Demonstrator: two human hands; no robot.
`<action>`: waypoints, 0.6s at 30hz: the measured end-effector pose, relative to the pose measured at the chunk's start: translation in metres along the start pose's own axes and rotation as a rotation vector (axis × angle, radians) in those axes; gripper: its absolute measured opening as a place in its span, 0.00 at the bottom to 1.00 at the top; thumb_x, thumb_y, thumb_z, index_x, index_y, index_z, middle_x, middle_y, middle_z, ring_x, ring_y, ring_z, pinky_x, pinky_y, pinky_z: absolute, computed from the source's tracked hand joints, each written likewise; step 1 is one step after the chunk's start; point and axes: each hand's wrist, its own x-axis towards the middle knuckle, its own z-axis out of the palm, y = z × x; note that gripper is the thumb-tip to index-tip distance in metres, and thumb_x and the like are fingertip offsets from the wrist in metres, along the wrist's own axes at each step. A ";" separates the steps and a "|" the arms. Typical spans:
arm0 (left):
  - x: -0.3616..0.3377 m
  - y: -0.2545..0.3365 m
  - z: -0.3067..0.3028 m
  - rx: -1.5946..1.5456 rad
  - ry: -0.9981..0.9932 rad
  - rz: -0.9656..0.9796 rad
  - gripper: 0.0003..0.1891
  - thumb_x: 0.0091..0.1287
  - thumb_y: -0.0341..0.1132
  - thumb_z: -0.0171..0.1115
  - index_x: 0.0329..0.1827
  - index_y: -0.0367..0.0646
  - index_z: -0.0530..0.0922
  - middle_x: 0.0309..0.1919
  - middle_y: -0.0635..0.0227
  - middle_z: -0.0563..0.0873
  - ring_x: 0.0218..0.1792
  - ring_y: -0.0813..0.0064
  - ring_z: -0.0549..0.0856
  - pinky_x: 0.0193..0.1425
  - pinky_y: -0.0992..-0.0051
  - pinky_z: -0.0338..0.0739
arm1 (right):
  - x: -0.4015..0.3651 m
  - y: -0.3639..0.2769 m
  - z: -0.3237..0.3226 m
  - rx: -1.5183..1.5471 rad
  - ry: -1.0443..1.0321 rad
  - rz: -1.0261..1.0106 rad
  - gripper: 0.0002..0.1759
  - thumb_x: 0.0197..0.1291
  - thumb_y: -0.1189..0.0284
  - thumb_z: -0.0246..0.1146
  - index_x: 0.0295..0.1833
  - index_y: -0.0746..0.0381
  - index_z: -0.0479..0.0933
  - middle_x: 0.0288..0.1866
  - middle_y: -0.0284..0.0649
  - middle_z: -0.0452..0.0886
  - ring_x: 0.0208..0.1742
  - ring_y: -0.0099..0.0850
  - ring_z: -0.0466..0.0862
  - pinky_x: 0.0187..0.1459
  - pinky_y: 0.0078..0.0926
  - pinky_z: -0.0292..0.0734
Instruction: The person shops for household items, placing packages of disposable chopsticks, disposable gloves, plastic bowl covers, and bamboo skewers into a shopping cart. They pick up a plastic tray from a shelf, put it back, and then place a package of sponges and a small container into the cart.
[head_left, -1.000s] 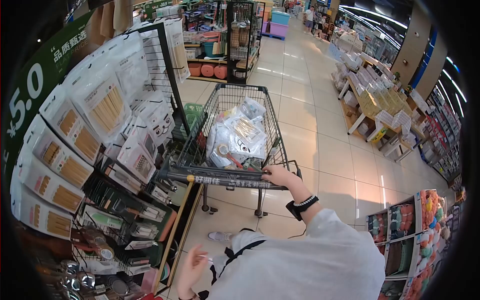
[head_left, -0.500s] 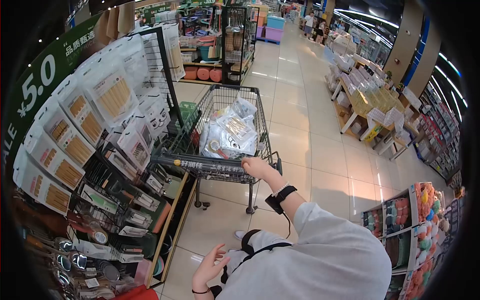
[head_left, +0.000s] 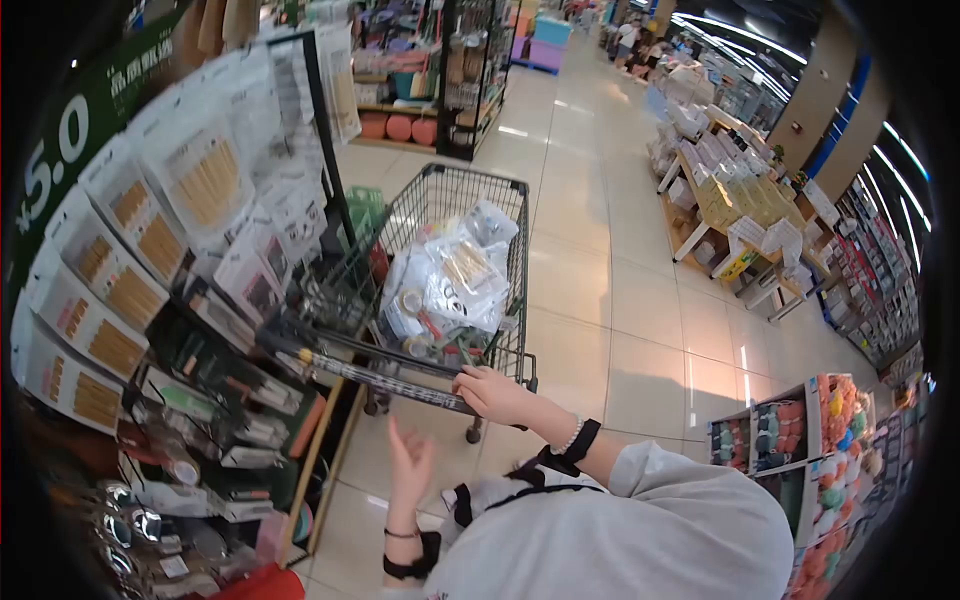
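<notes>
My right hand (head_left: 490,394) is wrapped over the right part of the shopping cart's handlebar (head_left: 400,388). Below the handlebar, near its middle, my left hand (head_left: 408,455) is raised with its fingers apart and nothing in it. The dark wire shopping cart (head_left: 478,178) stands in front of me, tilted a little to the left in view. Inside it lies a pile of clear and white plastic packages (head_left: 440,290). On top is a flat pack of light wooden sticks (head_left: 467,263). What lies deeper in the pile is hidden.
A hanging display of packaged wooden utensils (head_left: 140,230) stands close along the cart's left side. Shelves of yarn-like balls (head_left: 840,430) are at the lower right. A table with boxed goods (head_left: 740,185) stands farther right. Tiled aisle floor (head_left: 575,200) runs ahead, with people (head_left: 640,45) far off.
My left hand has risen toward the handlebar. The cart's handle end has swung left and closer, and my right hand stays on it. The view has shifted slightly.
</notes>
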 end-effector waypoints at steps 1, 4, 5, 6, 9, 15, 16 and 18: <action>0.008 -0.002 0.002 -0.078 0.027 0.042 0.39 0.63 0.30 0.56 0.70 0.45 0.39 0.52 0.54 0.69 0.46 0.72 0.74 0.46 0.76 0.72 | -0.005 -0.006 -0.001 0.053 -0.016 -0.034 0.11 0.61 0.69 0.46 0.43 0.62 0.70 0.42 0.51 0.73 0.46 0.48 0.73 0.50 0.42 0.67; 0.029 -0.001 0.011 -0.196 0.104 0.102 0.37 0.65 0.27 0.54 0.69 0.40 0.39 0.48 0.59 0.71 0.42 0.77 0.74 0.42 0.80 0.72 | -0.016 0.004 0.000 0.120 -0.024 -0.140 0.10 0.58 0.71 0.51 0.43 0.64 0.71 0.41 0.49 0.73 0.46 0.47 0.73 0.48 0.41 0.68; 0.031 0.002 0.017 -0.319 0.189 0.077 0.35 0.64 0.26 0.53 0.68 0.41 0.41 0.44 0.59 0.74 0.38 0.75 0.77 0.41 0.78 0.73 | -0.018 0.008 -0.002 0.137 -0.024 -0.184 0.11 0.57 0.71 0.53 0.43 0.64 0.71 0.43 0.48 0.73 0.47 0.47 0.73 0.48 0.39 0.68; 0.031 0.012 0.022 -0.374 0.241 0.040 0.34 0.64 0.27 0.53 0.68 0.42 0.43 0.42 0.59 0.75 0.35 0.73 0.78 0.39 0.76 0.75 | -0.018 0.012 -0.013 0.168 -0.132 -0.130 0.11 0.56 0.72 0.54 0.45 0.63 0.71 0.45 0.46 0.75 0.49 0.45 0.73 0.50 0.38 0.68; 0.021 0.035 0.033 -0.463 0.400 -0.037 0.31 0.65 0.27 0.52 0.67 0.44 0.46 0.40 0.58 0.76 0.29 0.71 0.80 0.35 0.74 0.77 | -0.012 0.039 -0.035 0.203 -0.187 -0.023 0.11 0.54 0.73 0.56 0.44 0.62 0.74 0.40 0.45 0.77 0.48 0.44 0.74 0.49 0.36 0.69; 0.007 0.034 0.034 -0.396 0.776 -0.158 0.26 0.65 0.30 0.52 0.65 0.48 0.55 0.37 0.59 0.78 0.29 0.72 0.80 0.28 0.76 0.77 | 0.033 0.163 -0.057 0.179 -0.168 0.016 0.13 0.51 0.73 0.59 0.44 0.64 0.75 0.37 0.50 0.79 0.42 0.46 0.78 0.46 0.37 0.72; 0.001 0.036 0.034 -0.326 0.765 -0.169 0.27 0.65 0.30 0.52 0.65 0.48 0.52 0.37 0.59 0.77 0.30 0.71 0.81 0.28 0.76 0.78 | 0.043 0.181 -0.065 0.196 -0.210 -0.004 0.13 0.51 0.73 0.59 0.44 0.64 0.75 0.37 0.50 0.79 0.42 0.46 0.78 0.46 0.37 0.72; -0.019 0.036 0.042 -0.120 0.759 -0.279 0.27 0.66 0.31 0.51 0.65 0.46 0.51 0.37 0.60 0.77 0.31 0.72 0.81 0.28 0.76 0.78 | 0.077 0.218 -0.083 0.069 -0.266 0.080 0.14 0.48 0.72 0.60 0.43 0.65 0.76 0.38 0.53 0.79 0.43 0.47 0.79 0.46 0.37 0.73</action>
